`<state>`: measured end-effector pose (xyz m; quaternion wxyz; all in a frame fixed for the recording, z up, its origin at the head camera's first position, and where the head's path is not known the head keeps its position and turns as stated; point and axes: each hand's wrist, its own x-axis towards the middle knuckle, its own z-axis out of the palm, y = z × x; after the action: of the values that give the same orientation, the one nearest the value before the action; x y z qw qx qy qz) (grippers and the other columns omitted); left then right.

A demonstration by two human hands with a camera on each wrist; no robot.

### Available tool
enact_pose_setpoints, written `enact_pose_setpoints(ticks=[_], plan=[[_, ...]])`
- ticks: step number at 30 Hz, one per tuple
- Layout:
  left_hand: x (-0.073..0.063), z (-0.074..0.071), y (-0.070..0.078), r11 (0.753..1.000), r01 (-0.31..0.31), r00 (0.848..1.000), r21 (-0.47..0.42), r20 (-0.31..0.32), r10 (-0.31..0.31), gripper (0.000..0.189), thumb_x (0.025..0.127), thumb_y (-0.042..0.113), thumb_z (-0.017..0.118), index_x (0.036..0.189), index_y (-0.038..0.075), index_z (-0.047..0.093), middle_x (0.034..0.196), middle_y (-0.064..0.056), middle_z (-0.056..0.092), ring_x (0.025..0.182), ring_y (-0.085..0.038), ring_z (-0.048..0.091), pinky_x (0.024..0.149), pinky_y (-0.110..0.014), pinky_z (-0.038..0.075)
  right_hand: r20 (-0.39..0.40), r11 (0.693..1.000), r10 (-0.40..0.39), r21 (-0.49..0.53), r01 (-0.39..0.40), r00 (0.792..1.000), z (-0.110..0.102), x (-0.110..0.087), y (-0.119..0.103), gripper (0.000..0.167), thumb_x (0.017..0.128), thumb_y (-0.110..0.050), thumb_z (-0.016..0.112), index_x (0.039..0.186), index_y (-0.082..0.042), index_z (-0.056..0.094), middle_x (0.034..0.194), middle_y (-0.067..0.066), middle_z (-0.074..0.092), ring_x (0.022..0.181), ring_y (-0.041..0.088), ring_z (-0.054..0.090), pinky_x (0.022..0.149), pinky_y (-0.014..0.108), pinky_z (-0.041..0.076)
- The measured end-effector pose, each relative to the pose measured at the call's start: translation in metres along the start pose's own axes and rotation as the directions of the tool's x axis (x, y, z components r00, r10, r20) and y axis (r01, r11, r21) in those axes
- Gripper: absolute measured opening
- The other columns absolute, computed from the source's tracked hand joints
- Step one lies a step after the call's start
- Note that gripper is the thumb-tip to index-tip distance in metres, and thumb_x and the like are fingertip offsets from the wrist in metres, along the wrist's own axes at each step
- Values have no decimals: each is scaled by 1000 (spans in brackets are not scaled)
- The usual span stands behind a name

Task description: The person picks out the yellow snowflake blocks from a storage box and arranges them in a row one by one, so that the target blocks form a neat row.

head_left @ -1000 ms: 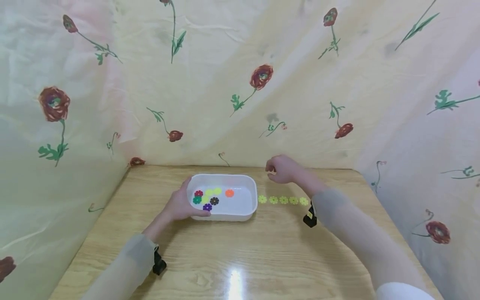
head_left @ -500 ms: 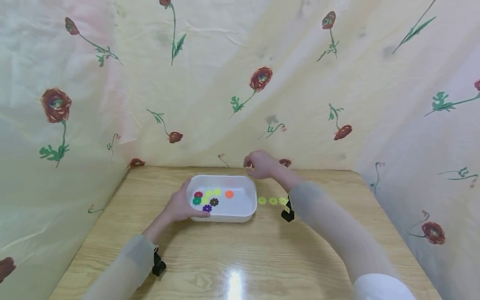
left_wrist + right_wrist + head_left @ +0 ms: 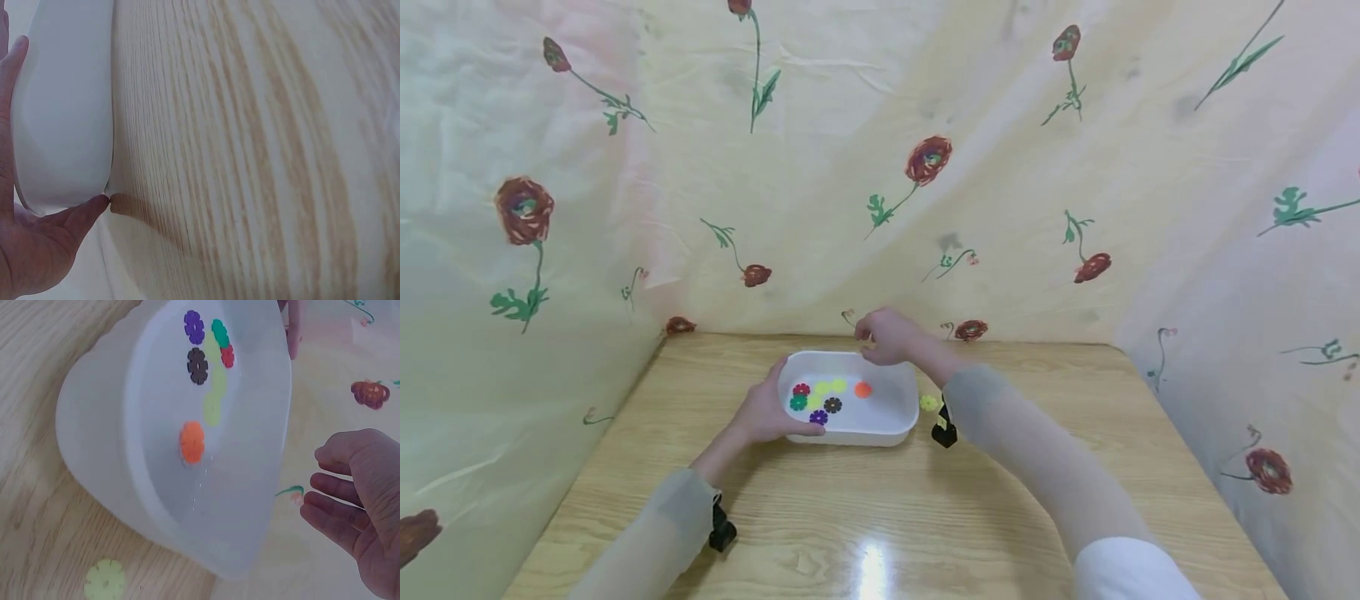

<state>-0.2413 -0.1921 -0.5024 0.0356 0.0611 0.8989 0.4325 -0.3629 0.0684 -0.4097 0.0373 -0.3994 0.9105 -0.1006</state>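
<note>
My left hand (image 3: pixel 766 412) grips the left end of a white plastic tub (image 3: pixel 865 438), thumb along its front side; the left wrist view shows the fingers against the tub wall. Inside lie flower-shaped plastic discs: an orange disc (image 3: pixel 863 389), a brown disc (image 3: pixel 832 405), a purple disc (image 3: pixel 818 417), a green disc (image 3: pixel 798 402), a red disc (image 3: pixel 801 389) and several yellow discs (image 3: pixel 212 407). Above the tub's far right rim hovers my right hand (image 3: pixel 887 337), fingers loosely bent with nothing between them. Beside the tub's right end, a yellow disc (image 3: pixel 929 402) lies on the table.
The wood-grain table (image 3: pixel 820 517) carries the tub near its far side. A flower-printed cloth (image 3: pixel 820 192) hangs behind and on both sides. The right forearm (image 3: pixel 1022 442) and its wrist camera (image 3: pixel 945 432) cover part of the table right of the tub.
My right hand has moved left, from beyond the row of yellow discs to over the tub's far rim. Its forearm now hides most of that row. My left hand stays on the tub.
</note>
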Motion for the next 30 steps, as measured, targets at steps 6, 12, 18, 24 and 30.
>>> enact_pose_setpoints(ticks=[6, 12, 18, 24, 30], plan=[[0, 0, 0, 1000, 7, 1000, 11, 1, -7, 136, 71, 50, 98, 171, 14, 13, 160, -17, 49, 135, -37, 56, 115, -62, 49, 42, 1000, -14, -7, 14, 999, 6, 10, -16, 26, 98, -16, 72, 121, -5, 75, 118, 10, 78, 114, 26, 73, 103, 38, 59], [0, 0, -1, 1000, 8, 1000, 16, 1, -8, 136, 70, 49, 99, 171, 16, 14, 159, -16, 50, 134, -36, 57, 114, -60, 51, 68, 999, -3, 33, 1, 998, 13, 16, -31, 29, 99, -16, 73, 126, -6, 75, 121, 9, 78, 113, 24, 72, 102, 37, 60], [0, 0, -1, 1000, 8, 1000, 21, 2, -8, 135, 71, 49, 98, 171, 14, 13, 160, -18, 48, 136, -37, 56, 113, -61, 52, 115, 998, -12, 58, 5, 993, 25, 19, -41, 32, 100, -16, 72, 130, -6, 73, 126, 10, 76, 117, 24, 72, 103, 37, 60], [-1, -1, -1, 1000, 9, 1000, 10, 8, -10, 138, 70, 49, 100, 171, 13, 12, 159, -18, 49, 135, -37, 57, 113, -58, 53, 129, 998, -31, 51, 25, 991, 38, 24, -48, 29, 100, -13, 72, 128, -7, 75, 128, 9, 77, 121, 25, 72, 106, 36, 59], [-1, -2, -1, 1000, 7, 1000, 27, 5, -7, 141, 68, 49, 100, 170, 9, 12, 155, -21, 52, 132, -37, 58, 111, -58, 54, 149, 1000, -25, 9, 23, 989, 50, 29, -52, 30, 100, -10, 69, 129, -8, 75, 131, 8, 76, 127, 26, 70, 113, 39, 55]])
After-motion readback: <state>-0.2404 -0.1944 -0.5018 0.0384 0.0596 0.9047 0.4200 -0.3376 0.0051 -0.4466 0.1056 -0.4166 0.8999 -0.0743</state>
